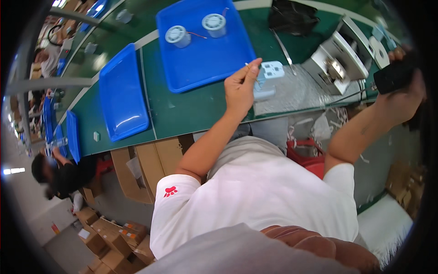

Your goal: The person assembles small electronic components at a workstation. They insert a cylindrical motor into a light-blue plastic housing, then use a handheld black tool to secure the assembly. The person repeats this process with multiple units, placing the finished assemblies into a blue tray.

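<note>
My left hand [241, 90] is raised over the near edge of the bench, thumb and fingers pinched together. A tiny whitish tip shows at the fingers; what they pinch is too small to name. Just right of it, a light-blue plastic part [273, 68] with square holes in its top stands above a pale blue base, partly behind the hand. Out at the right rim, my right hand [413, 91] is blurred, with a black boxy object [394, 75] across it. Its fingers are partly hidden, and I cannot tell whether it grips that object.
A blue tray [196, 64] holds two round white fan-like units [214, 25] with thin wires. Another blue tray [123, 96] lies left. A grey-white machine [340, 57], metal strip [284, 48], black bag [293, 17] and clear plastic sheet [296, 93] are on the right. Cartons [109, 237] stand below; a person [59, 176] sits left.
</note>
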The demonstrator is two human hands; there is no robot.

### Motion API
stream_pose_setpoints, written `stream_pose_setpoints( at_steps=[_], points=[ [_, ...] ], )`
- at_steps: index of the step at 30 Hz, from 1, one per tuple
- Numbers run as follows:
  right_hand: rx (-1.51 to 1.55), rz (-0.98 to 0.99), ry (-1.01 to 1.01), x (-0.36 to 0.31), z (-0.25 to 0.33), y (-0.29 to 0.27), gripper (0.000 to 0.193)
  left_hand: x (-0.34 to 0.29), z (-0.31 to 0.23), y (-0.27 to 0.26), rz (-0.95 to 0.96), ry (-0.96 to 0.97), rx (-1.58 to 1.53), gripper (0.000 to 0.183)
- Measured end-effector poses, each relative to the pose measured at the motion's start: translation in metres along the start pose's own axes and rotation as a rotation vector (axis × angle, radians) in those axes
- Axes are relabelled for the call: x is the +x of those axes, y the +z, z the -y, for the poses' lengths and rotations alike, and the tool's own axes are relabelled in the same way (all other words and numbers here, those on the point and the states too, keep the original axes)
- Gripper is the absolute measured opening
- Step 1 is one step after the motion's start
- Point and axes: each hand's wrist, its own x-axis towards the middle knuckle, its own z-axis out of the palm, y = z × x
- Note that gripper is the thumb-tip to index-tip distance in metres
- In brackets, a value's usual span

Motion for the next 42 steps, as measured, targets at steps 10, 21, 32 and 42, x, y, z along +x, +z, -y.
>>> stream_pose_setpoints(
  at_steps=[10, 21, 32, 42],
  points=[
    [-0.215, 0.823, -0.115, -0.112, -0.007, 0.046, 0.073, 0.023, -0.085, -0.034, 0.207, 0.182, 0.198, 0.026],
    [-0.104, 0.716, 0.109, -0.073, -0.064, 0.156, 0.034, 0.088, -0.110, -0.141, -0.318, 0.375, 0.322, 0.048],
    [-0.572, 0.143, 0.093, 0.031, -0.429, 0.293, 0.041, 0.055, -0.081, -0.157, -0.145, 0.392, 0.586, 0.038],
    [-1.248, 0.479, 0.100, -0.011, -0.464, 0.327, 0.046, 0.050, -0.086, -0.162, -0.060, 0.461, 0.739, 0.036]
  ],
)
